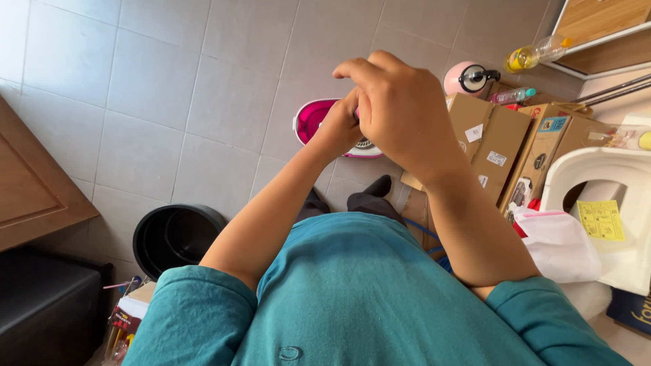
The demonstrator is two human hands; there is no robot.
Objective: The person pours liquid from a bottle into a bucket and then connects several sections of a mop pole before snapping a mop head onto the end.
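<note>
My left hand (337,127) and my right hand (400,102) are raised close to the camera and pressed together. Both are curled around something small between them; only a sliver of pink shows at the fingers, and the rest is hidden. My right hand covers most of my left hand's fingers. Directly below the hands, on the grey tiled floor, stands a pink and white bucket (313,120), partly hidden by my left wrist. My teal shirt fills the bottom of the view, and my feet in dark socks (377,188) show beneath my arms.
A black round bin (173,234) stands on the floor at left. Cardboard boxes (498,139) lean at right, with a pink jug (464,78) and a bottle of yellow liquid (537,54) behind. A white plastic seat (600,169), a white bag (559,245) and a wooden cabinet (30,183) border the floor.
</note>
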